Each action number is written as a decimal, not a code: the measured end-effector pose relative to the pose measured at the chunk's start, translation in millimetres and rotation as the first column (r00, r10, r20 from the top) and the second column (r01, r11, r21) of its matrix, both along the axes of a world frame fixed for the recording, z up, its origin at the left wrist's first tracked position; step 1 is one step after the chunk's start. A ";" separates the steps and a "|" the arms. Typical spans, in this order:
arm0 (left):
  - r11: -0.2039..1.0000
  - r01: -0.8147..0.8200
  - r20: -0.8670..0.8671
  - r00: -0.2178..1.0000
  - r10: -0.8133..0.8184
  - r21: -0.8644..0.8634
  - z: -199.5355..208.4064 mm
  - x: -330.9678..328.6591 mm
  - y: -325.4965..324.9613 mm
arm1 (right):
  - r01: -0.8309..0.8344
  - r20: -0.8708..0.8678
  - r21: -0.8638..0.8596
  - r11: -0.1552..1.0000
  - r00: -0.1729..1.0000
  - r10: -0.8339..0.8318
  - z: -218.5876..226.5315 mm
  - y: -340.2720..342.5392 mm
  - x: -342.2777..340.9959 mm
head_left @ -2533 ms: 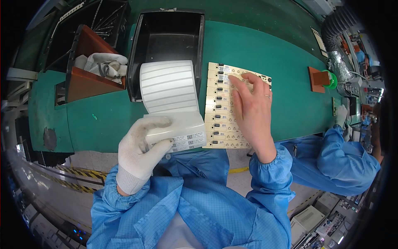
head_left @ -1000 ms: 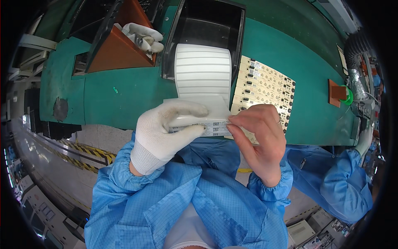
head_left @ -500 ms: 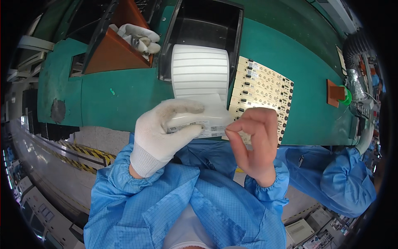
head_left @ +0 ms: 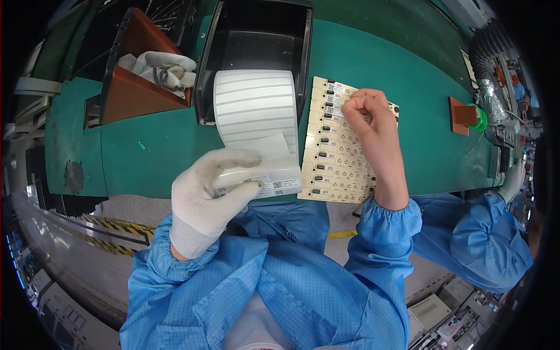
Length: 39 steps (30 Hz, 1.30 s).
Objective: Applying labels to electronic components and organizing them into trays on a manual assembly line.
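- Circuit-board panel (head_left: 324, 157), cream, in stacked rows with black parts along its left side: flat on the green worktop (head_left: 431, 163), in front of me; landmark for all entries below.
- My right hand (head_left: 376, 119), bare: over the panel's upper part, thumb and forefinger drawn to a narrow pinch, the other fingers curled.
- Small white label (head_left: 334, 111): on or just above the panel's upper left part, its right end at my pinch; I cannot tell whether it lies fully flat.
- My left hand (head_left: 201, 192), in a white glove: left of the panel, thumb below and fingers above, closed on the label strip.
- Label strip (head_left: 284, 184), glossy backing with printed labels along its near edge: its right end close by the panel's lower left corner; contact cannot be told.
- White label band (head_left: 255, 102), ruled crosswise: left of the panel, overlapping the near end of the black bin (head_left: 259, 38).
- Orange-brown holder (head_left: 137, 99) with white gloves (head_left: 169, 67) in it: farther left of the panel.
- Green spool (head_left: 482, 118), beside a brown block (head_left: 464, 115): well right of the panel.
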<state>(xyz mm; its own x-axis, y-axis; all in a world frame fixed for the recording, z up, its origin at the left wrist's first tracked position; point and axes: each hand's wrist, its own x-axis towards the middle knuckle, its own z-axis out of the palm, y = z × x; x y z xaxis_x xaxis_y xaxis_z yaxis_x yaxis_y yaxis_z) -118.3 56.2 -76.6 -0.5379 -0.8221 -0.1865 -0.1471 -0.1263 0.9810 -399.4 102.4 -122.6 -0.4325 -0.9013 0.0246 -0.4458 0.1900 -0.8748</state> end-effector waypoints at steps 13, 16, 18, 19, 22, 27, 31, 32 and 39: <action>0.998 -0.016 0.020 1.000 0.015 0.067 1.1 -0.5 -3.1 | -0.014 -0.076 0.000 1.000 0.997 0.014 -4.0 -2.5 -0.4; 0.998 -0.024 0.018 1.000 0.023 0.062 -0.1 0.1 -3.0 | 0.000 -0.088 0.005 1.000 0.996 0.001 -4.0 -3.1 1.0; 0.998 -0.020 0.025 1.000 0.019 0.058 0.7 -0.1 -3.0 | 0.001 -0.132 -0.009 1.000 0.991 -0.002 -6.1 -3.0 0.4; 0.998 -0.017 0.034 0.999 0.016 0.054 1.1 -0.2 -3.0 | 0.003 -0.133 -0.009 1.000 0.991 -0.004 -6.9 -2.8 0.2; 0.998 -0.002 0.040 0.999 -0.001 0.057 1.1 0.8 -3.2 | 0.005 -0.169 -0.010 1.000 0.986 -0.007 -9.4 -2.7 -0.3; 1.000 -0.009 -0.003 1.000 0.009 0.024 -1.0 0.1 -2.2 | 0.003 -0.281 -0.014 1.000 0.960 -0.007 -11.7 -2.2 0.9; 0.992 -0.041 0.003 0.999 0.041 0.121 2.6 -1.4 -1.1 | -0.004 -0.353 -0.049 0.999 0.935 -0.014 -12.2 -1.2 1.8; 0.992 -0.040 0.003 0.999 0.040 0.121 1.2 -0.4 -1.4 | 0.005 -0.382 -0.044 0.999 0.924 -0.021 -9.7 -1.1 4.3; 0.999 -0.018 -0.004 1.000 0.018 0.040 -3.4 3.2 -2.0 | -0.055 -0.722 -0.018 0.998 0.692 0.025 13.5 9.8 28.6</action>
